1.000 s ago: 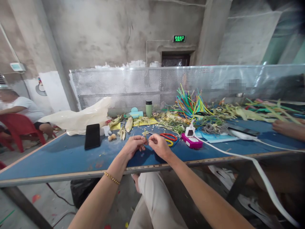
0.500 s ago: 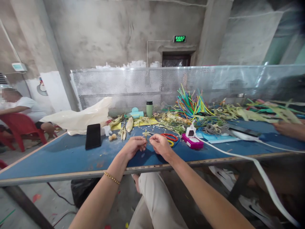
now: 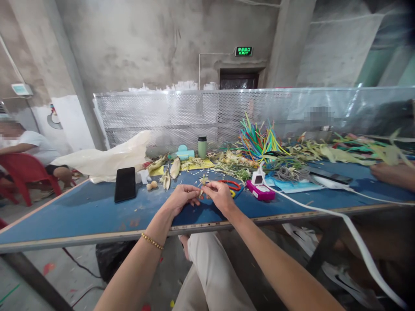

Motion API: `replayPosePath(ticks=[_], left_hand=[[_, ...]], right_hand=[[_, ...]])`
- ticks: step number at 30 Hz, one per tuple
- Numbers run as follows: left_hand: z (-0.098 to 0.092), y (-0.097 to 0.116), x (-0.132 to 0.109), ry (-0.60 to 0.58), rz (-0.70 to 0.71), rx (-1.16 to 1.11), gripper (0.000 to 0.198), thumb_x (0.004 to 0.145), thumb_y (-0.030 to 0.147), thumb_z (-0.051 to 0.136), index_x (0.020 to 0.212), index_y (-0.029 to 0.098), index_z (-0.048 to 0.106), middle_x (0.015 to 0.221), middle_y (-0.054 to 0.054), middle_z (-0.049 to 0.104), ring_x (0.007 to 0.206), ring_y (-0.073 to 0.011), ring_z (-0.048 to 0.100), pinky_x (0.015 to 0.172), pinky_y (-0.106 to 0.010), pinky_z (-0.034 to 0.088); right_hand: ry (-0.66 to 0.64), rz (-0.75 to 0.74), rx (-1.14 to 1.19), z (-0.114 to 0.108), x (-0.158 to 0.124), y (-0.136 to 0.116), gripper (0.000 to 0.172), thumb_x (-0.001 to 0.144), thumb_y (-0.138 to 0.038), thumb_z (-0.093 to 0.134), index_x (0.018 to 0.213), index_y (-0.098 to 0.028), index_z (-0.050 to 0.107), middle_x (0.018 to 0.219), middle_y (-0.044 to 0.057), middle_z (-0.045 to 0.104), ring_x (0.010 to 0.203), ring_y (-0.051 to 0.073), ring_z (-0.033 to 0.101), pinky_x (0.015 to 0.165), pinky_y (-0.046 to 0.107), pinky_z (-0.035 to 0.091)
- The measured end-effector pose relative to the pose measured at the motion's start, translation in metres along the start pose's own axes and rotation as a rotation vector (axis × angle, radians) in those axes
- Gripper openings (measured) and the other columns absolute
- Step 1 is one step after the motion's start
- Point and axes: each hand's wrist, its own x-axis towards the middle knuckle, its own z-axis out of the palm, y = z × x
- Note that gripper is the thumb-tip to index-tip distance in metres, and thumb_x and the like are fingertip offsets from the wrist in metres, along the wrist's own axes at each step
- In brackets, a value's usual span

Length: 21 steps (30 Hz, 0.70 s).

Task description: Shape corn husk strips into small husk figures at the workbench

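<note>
Both of my hands meet above the blue table (image 3: 94, 211), fingertips nearly touching. My left hand (image 3: 183, 198) is closed in a pinch, and so is my right hand (image 3: 219, 195). Between and just beyond the fingertips shows a small pale star-shaped husk piece (image 3: 204, 179); its lower part is hidden by my fingers. Red-handled scissors (image 3: 234, 185) lie just beyond my right hand, with a yellow-handled pair (image 3: 232, 193) partly under them. Left of my hands are dried husks (image 3: 175, 168) and a small knobbly tan piece (image 3: 151, 185).
A black phone (image 3: 125, 185), a green tumbler (image 3: 202, 147) and a purple box (image 3: 260, 190) with a white charger stand around. Colourful strips (image 3: 259, 140) pile at the back. A white cable (image 3: 311, 208) crosses the right edge. Another person's hand (image 3: 392, 175) is at far right.
My hands have come closer together, and the star-shaped piece has shifted slightly right and up. The other person's hand at the right is moving pale strips.
</note>
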Motion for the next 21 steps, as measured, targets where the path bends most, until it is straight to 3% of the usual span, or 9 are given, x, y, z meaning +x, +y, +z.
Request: replayPosePath(ticks=[8, 11, 15, 21], left_hand=[[-0.0007, 0.0015, 0.003, 0.134, 0.013, -0.033, 0.021, 0.06, 0.029, 0.074, 0.067, 0.012, 0.065, 0.066, -0.002, 0.065, 0.05, -0.0101, 0.058, 0.046, -0.021, 0.039], [0.0002, 0.0013, 0.0019, 0.104, 0.026, 0.056, 0.021, 0.063, 0.031, 0.072, 0.069, 0.012, 0.067, 0.068, -0.003, 0.065, 0.05, -0.0088, 0.056, 0.047, -0.022, 0.037], [0.0027, 0.0015, -0.0005, 0.065, 0.045, 0.221, 0.017, 0.066, 0.03, 0.069, 0.066, 0.012, 0.066, 0.056, 0.001, 0.06, 0.048, -0.0072, 0.051, 0.049, -0.02, 0.034], [0.0014, -0.0003, -0.0001, 0.079, 0.051, 0.238, 0.013, 0.065, 0.026, 0.066, 0.062, 0.015, 0.061, 0.051, 0.002, 0.057, 0.048, -0.0076, 0.05, 0.049, -0.02, 0.033]], right_hand=[[-0.031, -0.032, -0.141, 0.0021, 0.0, 0.0012, 0.029, 0.083, -0.038, 0.056, 0.061, -0.018, 0.057, 0.051, 0.001, 0.058, 0.05, 0.014, 0.053, 0.053, 0.025, 0.039], [-0.031, -0.031, -0.134, 0.0022, 0.0002, 0.0023, 0.03, 0.083, -0.038, 0.056, 0.06, -0.018, 0.055, 0.049, 0.0, 0.056, 0.049, 0.014, 0.052, 0.053, 0.025, 0.039], [-0.041, -0.037, -0.119, 0.0023, -0.0006, 0.0017, 0.027, 0.082, -0.037, 0.057, 0.063, -0.018, 0.058, 0.05, -0.001, 0.055, 0.049, 0.014, 0.051, 0.052, 0.024, 0.039], [-0.085, -0.003, -0.07, 0.004, -0.002, -0.0029, 0.019, 0.079, -0.033, 0.06, 0.069, -0.017, 0.06, 0.057, -0.001, 0.06, 0.049, 0.013, 0.055, 0.05, 0.023, 0.04]])
